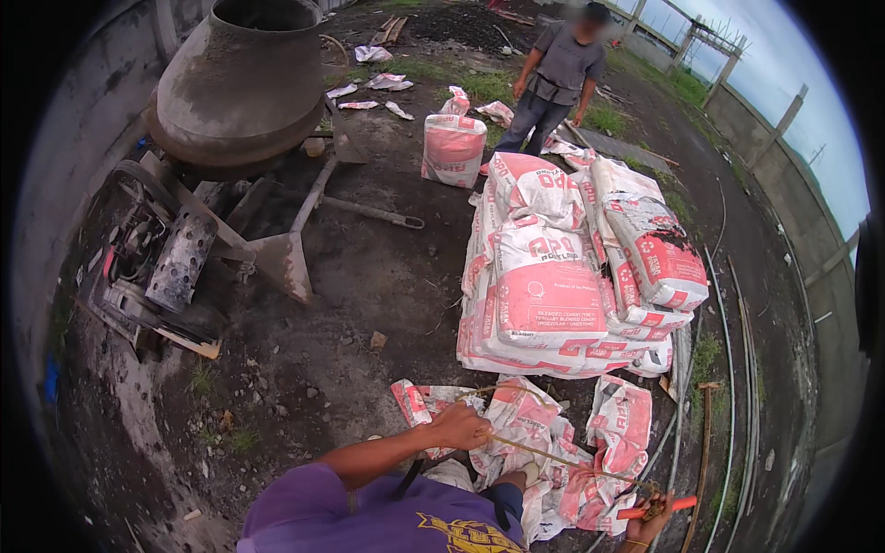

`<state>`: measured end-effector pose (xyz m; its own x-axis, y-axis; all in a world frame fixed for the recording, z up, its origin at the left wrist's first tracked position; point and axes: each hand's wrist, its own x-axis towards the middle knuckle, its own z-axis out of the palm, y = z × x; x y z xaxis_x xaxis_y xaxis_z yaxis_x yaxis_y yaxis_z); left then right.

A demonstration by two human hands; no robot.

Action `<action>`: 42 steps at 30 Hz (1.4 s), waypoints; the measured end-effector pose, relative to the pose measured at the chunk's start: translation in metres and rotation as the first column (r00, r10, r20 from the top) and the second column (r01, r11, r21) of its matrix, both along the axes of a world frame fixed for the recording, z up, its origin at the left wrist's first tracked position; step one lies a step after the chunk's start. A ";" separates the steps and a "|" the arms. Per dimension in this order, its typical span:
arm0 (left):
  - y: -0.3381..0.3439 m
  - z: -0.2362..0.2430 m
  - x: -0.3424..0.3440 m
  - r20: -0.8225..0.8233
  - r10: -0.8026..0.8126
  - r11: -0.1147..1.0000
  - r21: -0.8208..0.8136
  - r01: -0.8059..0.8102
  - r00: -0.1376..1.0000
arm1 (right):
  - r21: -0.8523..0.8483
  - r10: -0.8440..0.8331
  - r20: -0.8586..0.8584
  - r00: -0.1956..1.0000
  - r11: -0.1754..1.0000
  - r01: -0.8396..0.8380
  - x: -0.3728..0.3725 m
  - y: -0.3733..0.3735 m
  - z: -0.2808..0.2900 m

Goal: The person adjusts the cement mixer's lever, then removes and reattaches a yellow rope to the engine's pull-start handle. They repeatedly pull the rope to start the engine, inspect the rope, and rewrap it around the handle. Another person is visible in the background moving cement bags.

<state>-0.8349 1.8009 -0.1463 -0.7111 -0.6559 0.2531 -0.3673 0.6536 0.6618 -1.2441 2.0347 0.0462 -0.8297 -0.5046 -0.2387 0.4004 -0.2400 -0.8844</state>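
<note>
My left hand [461,427] is closed on a thin tan rope [553,456], which runs slanting down to the right. At its other end, my right hand [651,522] is wrapped round an orange-red rod [683,503] with rope bunched at it. Beneath both hands lie crumpled, flattened white-and-red cement bags [620,419] on the dark ground. Just beyond them rises a stack of full cement bags [551,293].
A concrete mixer [241,88] with its engine [152,253] stands at the left. A person [564,69] stands behind the stack, beside a lone cement bag [453,150]. Long pipes [733,396] lie along the right. Concrete walls [784,138] border the yard.
</note>
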 end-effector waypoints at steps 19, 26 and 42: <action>-0.334 0.229 0.352 -0.689 0.658 0.506 0.704 -0.498 -0.305 | -0.497 0.325 0.073 0.943 0.832 -0.248 0.064 0.002 -0.035; -0.428 0.268 0.359 -0.921 0.387 0.882 0.360 -0.303 0.034 | -0.083 0.550 0.209 0.808 0.834 -0.546 0.154 -0.141 -0.176; -0.705 0.239 0.413 -0.965 0.247 0.924 0.205 0.321 -0.093 | 0.195 0.745 0.580 0.330 0.266 -0.944 0.295 -0.628 -0.234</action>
<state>-0.4216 1.0960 0.0925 0.0940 -0.8554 0.5094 0.8678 0.3212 0.3792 -0.9487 1.4072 -0.1877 0.2049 -0.6065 -0.7682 0.3660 0.7754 -0.5145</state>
